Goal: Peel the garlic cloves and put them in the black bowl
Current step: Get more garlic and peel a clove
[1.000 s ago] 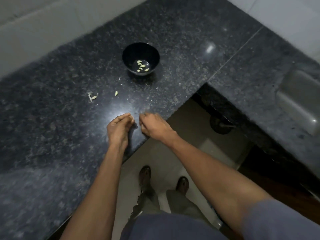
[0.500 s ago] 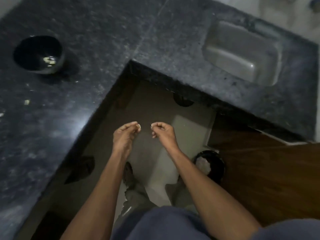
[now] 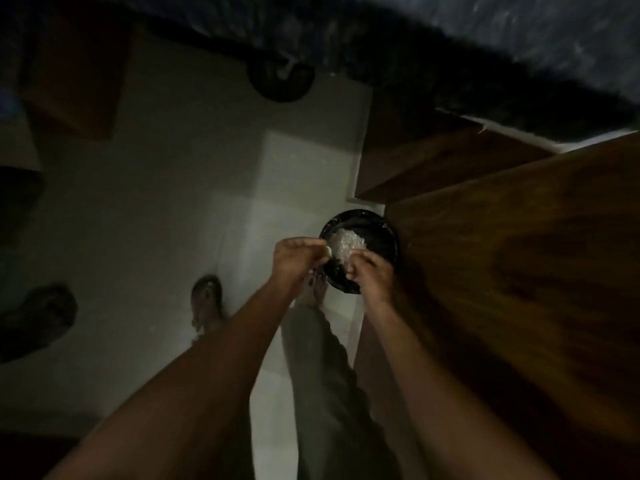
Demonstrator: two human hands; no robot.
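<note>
Black-lined bin (image 3: 377,233) sits on the floor under our hands, left hand (image 3: 298,259) and right hand (image 3: 372,275), both pinched, seemingly on skin; we judge we're discarding peel. The black bowl is out of view; next, another clove.

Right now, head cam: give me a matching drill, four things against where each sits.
Things:
1. black round bin
2. pale heap of flaky scraps
3. brown wooden cabinet panel
4. speckled dark stone countertop

Places:
A. along the top right of the view
B. inside the bin
C. on the pale tiled floor, below the left hand and right hand
D. right of the bin

Pairs: 1-C, 2-B, 3-D, 4-A
</note>
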